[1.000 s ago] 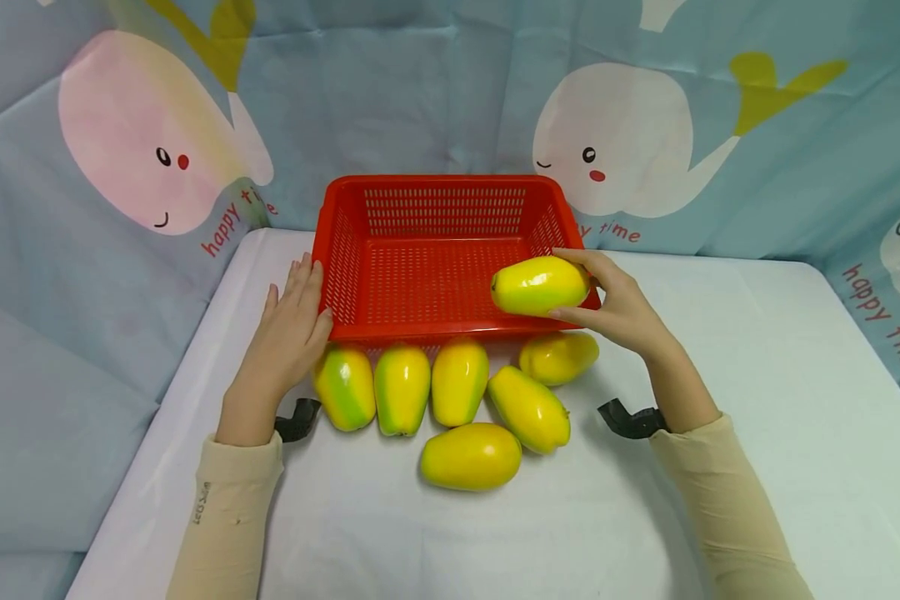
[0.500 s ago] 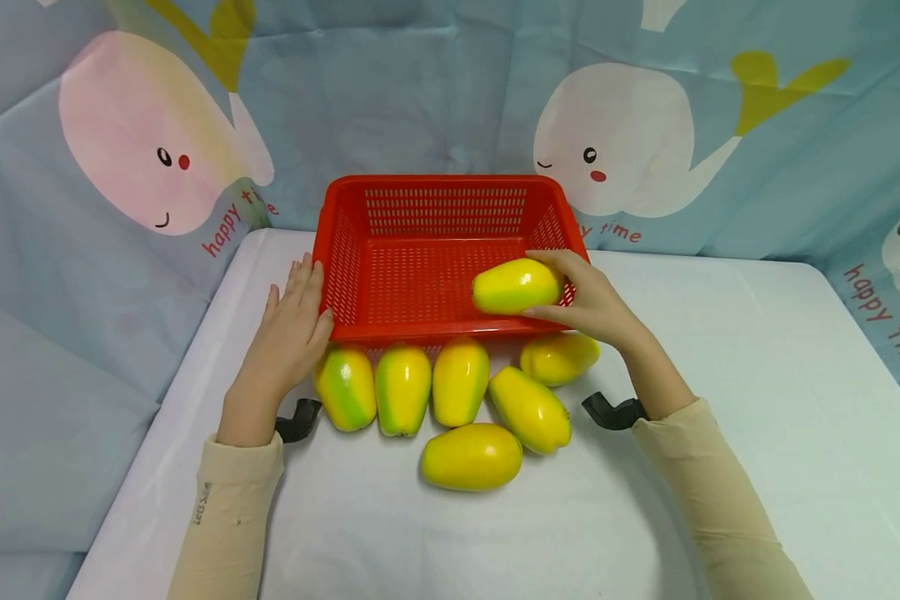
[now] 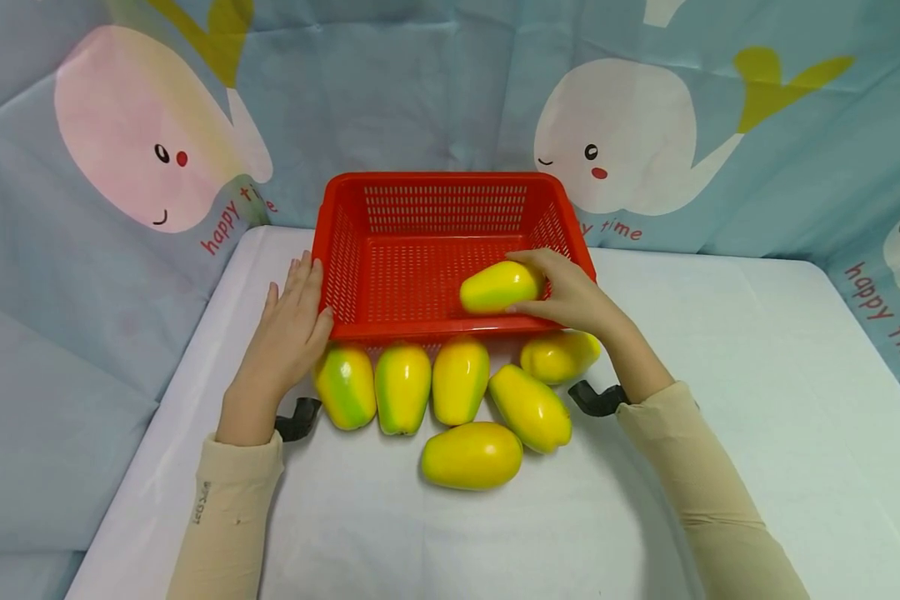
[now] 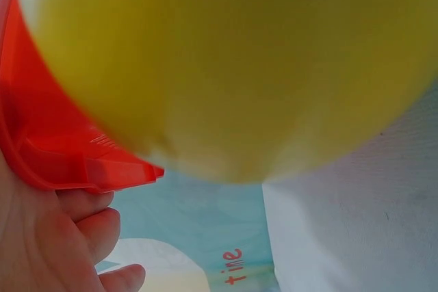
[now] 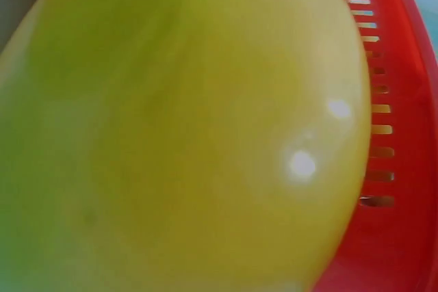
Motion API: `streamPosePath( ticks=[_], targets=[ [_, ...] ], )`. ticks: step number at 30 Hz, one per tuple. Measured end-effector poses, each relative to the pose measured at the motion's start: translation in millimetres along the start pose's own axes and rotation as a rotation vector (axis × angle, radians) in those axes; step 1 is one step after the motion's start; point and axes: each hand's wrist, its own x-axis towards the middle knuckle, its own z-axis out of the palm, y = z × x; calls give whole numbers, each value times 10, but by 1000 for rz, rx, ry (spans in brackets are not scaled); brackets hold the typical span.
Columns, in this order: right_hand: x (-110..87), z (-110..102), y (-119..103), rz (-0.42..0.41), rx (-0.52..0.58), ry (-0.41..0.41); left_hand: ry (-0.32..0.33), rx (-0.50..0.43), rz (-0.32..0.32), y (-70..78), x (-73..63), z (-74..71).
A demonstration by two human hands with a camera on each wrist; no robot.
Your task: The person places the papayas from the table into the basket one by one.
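In the head view my right hand (image 3: 566,292) grips a yellow-green papaya (image 3: 501,287) by its right end, thumb on the near side and fingers on the far side. The papaya lies lengthwise inside the red plastic basket (image 3: 420,327), in its right front part. My left hand (image 3: 288,333) rests with straight fingers along the basket's left side, the thumb at the front left corner. In the left wrist view the fingers (image 4: 99,230) lie against the outside of the basket (image 4: 41,148).
Several more papayas lie in front of the basket: a row of three (image 3: 402,389), two at the right (image 3: 531,408) and one nearer (image 3: 472,456). A papaya (image 4: 239,66) fills much of the left wrist view. Whale-printed cloth (image 3: 420,92) hangs behind the white table (image 3: 720,375).
My right hand has moved left and down with the papaya, from over the basket's right rim into the basket. The left hand and the other papayas have stayed put.
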Motion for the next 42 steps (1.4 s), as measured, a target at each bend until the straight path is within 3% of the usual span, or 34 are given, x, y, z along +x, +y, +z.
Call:
streamPosePath(
  ticks=[16, 30, 34, 42],
  targets=[
    [31, 25, -25, 90, -45, -48, 7, 1, 6, -10, 10, 15],
    [22, 9, -16, 80, -73, -81, 9, 2, 12, -12, 15, 14],
    [11, 4, -6, 57, -50, -58, 4, -1, 9, -10, 10, 9],
    [-63, -11, 32, -31, 64, 80, 9, 2, 17, 9, 0, -8]
  ],
)
